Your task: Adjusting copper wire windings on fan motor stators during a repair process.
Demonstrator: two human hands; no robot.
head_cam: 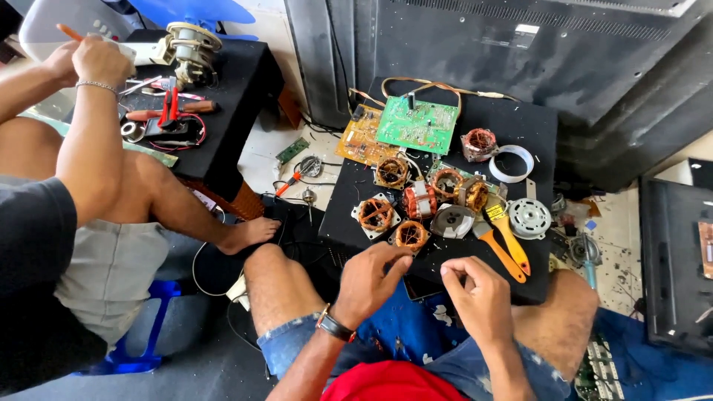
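A black board (445, 126) on the person's knees carries copper motor coils (411, 235) and a green circuit board (417, 123). At its near edge, the left hand (369, 282) touches the nearest coil with bent fingers; the right hand (479, 297) pinches its fingertips narrowly together, on what I cannot tell.

Just ahead of the left hand (371, 278) sits a copper-orange wound coil (411, 235) on a black board (445, 130). Beyond it lie more copper and orange coils (391, 172), 1 in a white frame (375, 215), and a red-and-silver rotor (420, 200). Past the right hand (479, 297) lie 2 orange-handled brushes (505, 245) with yellow bands, a grey metal disc (529, 217) and a white ring (514, 163). Farthest from both hands are a green circuit board (417, 124) and a yellow-orange circuit board (362, 139). The left wrist wears a black watch with a brown strap (333, 325). Below the hands show blue denim shorts (445, 364) and a red shirt (390, 382).
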